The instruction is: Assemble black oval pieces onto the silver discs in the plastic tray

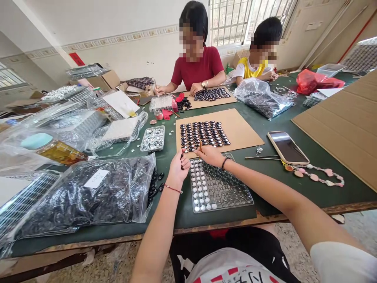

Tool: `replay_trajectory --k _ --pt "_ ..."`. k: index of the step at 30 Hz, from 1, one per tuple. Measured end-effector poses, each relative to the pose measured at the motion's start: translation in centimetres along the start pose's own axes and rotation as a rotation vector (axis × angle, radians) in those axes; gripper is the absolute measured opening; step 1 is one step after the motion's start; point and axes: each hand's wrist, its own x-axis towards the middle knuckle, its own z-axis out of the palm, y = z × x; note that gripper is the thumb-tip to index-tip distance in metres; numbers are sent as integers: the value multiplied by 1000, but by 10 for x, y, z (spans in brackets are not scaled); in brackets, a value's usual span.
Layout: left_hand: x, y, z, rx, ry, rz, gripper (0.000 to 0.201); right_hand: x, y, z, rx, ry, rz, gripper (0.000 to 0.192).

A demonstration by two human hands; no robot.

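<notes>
My left hand [178,167] pinches a small black piece at the near edge of a brown cardboard sheet [241,131] covered with rows of black oval pieces [203,134]. My right hand [209,155] holds a thin wooden stick, its tip near the lowest row. Just below both hands lies a clear plastic tray [224,188] with round cells, its left columns filled with small silver-white discs. A large bag of black pieces [88,194] lies to the left of my left hand.
A phone [287,147], tweezers [262,157] and a bead necklace [315,175] lie to the right. A small tray of silver discs [153,138] sits left of the sheet. Two people work across the green table [265,122]; large cardboard [347,122] covers the right side.
</notes>
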Motion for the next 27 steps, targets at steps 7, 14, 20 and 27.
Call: replay_trajectory --k 7,14,20,27 --pt "-3 -22 3 651 3 225 31 -37 5 -37 245 135 66 28" --pt "-22 -48 10 1485 -189 549 25 -74 3 -37 137 109 43 38" --pt "-20 -51 10 1719 -203 569 30 -83 -1 -39 124 144 -22 39" --pt "-16 -48 9 1715 -208 572 29 -85 3 -37 59 197 -2 38"
